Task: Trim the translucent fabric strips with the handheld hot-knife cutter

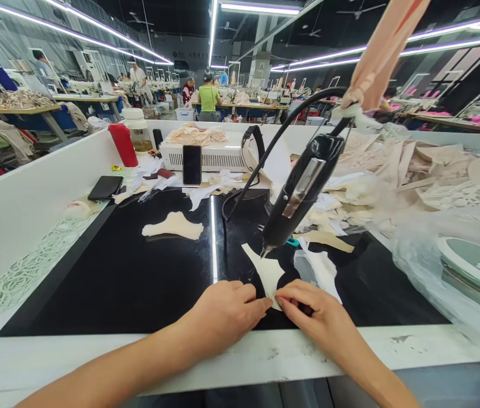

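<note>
Left hand (pixel 231 311), right hand (pixel 314 309) | both pinching cream flared piece (pixel 270 273) | glossy black mat (pixel 95 283)

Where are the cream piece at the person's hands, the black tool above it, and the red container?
Cream piece (pixel 270 272): head view, on its middle.
Black tool (pixel 305 188): head view, on the silver strip along its body.
Red container (pixel 123 145): head view, on its side.

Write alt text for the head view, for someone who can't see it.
A person's left hand and right hand touch the near end of a cream piece on a black mat. A black tool hangs over the piece, tilted tip-down. Behind stands a phone; cloth is heaped at right.
</note>
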Motion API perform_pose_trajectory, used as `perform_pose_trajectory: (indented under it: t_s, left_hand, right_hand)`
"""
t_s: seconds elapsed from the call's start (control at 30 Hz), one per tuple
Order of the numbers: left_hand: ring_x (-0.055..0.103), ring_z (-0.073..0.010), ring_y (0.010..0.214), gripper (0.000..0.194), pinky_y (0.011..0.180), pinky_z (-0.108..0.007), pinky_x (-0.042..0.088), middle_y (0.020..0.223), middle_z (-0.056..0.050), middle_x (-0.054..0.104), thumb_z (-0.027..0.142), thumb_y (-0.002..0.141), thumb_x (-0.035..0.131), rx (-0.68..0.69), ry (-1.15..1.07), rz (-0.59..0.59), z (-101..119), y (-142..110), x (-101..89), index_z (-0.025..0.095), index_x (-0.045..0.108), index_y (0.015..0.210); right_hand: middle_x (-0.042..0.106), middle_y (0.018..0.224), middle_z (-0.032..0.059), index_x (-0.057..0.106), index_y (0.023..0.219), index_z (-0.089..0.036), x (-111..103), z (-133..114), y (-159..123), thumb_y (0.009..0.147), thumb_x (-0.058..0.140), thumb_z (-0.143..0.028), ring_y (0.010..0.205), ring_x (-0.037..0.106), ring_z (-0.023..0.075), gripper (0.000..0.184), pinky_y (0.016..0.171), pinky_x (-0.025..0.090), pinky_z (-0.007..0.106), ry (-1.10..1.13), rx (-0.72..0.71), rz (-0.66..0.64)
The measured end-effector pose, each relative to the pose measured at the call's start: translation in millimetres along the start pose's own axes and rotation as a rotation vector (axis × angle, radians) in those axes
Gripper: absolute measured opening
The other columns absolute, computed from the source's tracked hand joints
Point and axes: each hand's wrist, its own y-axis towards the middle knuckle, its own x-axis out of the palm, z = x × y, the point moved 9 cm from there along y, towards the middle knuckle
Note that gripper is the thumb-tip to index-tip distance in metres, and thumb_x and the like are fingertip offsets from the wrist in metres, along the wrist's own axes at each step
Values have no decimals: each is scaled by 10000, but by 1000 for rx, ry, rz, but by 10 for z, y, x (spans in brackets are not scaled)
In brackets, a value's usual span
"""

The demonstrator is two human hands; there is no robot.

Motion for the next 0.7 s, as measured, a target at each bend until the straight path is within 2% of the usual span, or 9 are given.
perform_pose_trajectory:
  t_s: [0.33, 0.5, 0.6, 0.7]
  left_hand:
    - [558, -181, 661, 154, 567, -325, 373, 794, 8, 603, 236, 1036, 564, -20, 19, -38, -11, 17, 33, 211, 686, 1125]
    - [573, -173, 674, 116, 574, -313, 366, 794, 7, 621, 270, 1025, 608, -33, 28, -55, -15, 24, 60, 214, 683, 1093]
    - [591, -175, 690, 119, 593, -304, 389, 798, 3, 629, 282, 1024, 615, -41, 29, -82, -24, 31, 94, 215, 681, 1097]
    - [612, -187, 710, 131, 606, -311, 418, 810, 1, 637, 293, 1029, 605, -46, 25, -100, -32, 35, 115, 220, 681, 1107]
  right_hand:
    - [716, 852, 30, 755, 807, -260, -133, 57, 60, 881, 632, -415, 701, 615, 179, 211, 635, 479, 297, 151, 104, 93]
    - [693, 631, 0, 724, 907, -220, -240, 152, 225, 864, 667, -505, 490, 577, 146, 294, 513, 490, 273, 312, 219, 133]
    - [721, 708, 23, 668, 853, -213, -292, 146, 403, 835, 694, -591, 570, 682, 172, 379, 524, 546, 270, 461, 242, 173]
    - [720, 757, 27, 639, 849, -215, -355, 162, 610, 787, 748, -618, 687, 746, 201, 422, 601, 608, 291, 595, 239, 251]
